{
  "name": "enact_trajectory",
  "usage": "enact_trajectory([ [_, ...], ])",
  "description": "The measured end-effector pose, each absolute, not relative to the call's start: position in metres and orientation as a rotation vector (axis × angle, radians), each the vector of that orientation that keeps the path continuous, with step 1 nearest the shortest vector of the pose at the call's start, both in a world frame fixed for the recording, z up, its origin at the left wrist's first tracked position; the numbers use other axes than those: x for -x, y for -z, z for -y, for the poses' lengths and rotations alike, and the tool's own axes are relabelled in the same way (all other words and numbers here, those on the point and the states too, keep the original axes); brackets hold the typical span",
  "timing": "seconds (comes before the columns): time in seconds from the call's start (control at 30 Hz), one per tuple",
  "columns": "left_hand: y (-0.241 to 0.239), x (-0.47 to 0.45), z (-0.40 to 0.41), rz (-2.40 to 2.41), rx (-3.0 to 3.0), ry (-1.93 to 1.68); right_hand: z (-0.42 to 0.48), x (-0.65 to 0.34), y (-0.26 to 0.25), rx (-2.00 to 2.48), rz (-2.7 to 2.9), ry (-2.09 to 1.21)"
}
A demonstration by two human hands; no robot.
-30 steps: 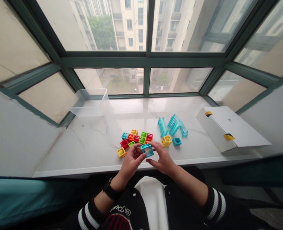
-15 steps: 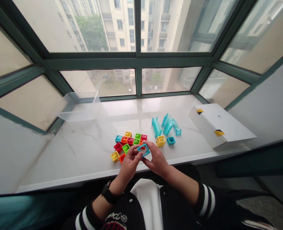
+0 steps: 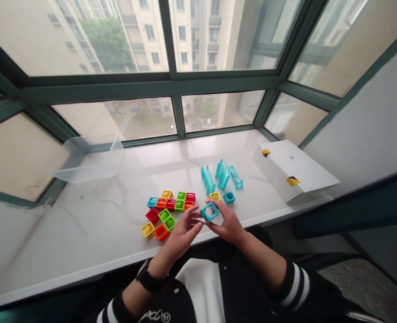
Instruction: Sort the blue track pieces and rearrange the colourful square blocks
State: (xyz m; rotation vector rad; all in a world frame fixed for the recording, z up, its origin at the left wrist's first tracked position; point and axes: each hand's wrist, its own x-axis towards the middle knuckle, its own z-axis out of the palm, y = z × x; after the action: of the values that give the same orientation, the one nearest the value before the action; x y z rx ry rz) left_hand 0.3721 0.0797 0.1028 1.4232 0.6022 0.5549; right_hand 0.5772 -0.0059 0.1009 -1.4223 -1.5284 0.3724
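My right hand [image 3: 228,222] pinches a small blue square block [image 3: 209,211] above the front of the white marble sill [image 3: 111,215]. My left hand [image 3: 182,234] is beside it with fingers spread, its fingertips just off the block. To the left lies a cluster of joined coloured blocks [image 3: 167,208] in red, orange, yellow, green and blue. A yellow block [image 3: 214,196] and a blue block [image 3: 229,197] sit just behind my right hand. Behind those lie turquoise ribbed track pieces [image 3: 221,174].
A clear plastic tub [image 3: 89,157] stands at the back left of the sill. A white cardboard box [image 3: 294,170] with yellow tape lies at the right end. Green-framed windows close off the back and both sides.
The view has swung, shifting everything left in the picture. My left hand has let go of the blue block and opened; my right hand alone holds it now.
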Motion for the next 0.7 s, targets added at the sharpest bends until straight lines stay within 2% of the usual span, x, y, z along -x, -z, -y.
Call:
enact_trajectory([
  [0.33, -0.099, -0.434, -0.081, -0.476, -1.541, -0.352, 0.027, -0.647, -0.080, 1.682, 1.248, -0.135],
  [0.7, -0.066, -0.501, -0.069, -0.511, -1.403, -0.220, 0.002, -0.692, -0.031, 1.785, 1.100, -0.300],
])
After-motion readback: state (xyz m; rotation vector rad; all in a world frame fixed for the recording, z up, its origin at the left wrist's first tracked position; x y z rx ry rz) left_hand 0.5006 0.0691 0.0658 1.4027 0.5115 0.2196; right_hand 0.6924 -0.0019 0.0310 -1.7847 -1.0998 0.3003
